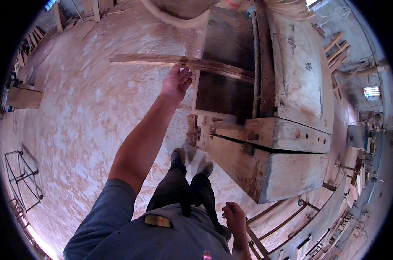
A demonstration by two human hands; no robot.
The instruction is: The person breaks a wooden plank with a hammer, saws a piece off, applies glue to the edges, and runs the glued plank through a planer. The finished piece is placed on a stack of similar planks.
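A long, narrow wooden strip (151, 60) lies across the dark bed (222, 95) of a large pale woodworking machine (304, 73). Its right end reaches the machine's inner edge, while the left end juts out over the floor. My left hand (179, 82), arm stretched forward, is at the strip's near edge just left of the bed. The fingers are curled and the fingertips by the thumb touch the wood, partly hidden by it. Down beside my right hip hangs my right hand (235, 216), its fingers curled in with nothing visible in them.
A thick pale hose (174, 19) curves over the far side of the bed. The machine's angular housing (287, 173) projects toward my right. On the left stand a metal frame (21, 175) and a wooden box (25, 96). Timber pieces (338, 52) lean at the far right.
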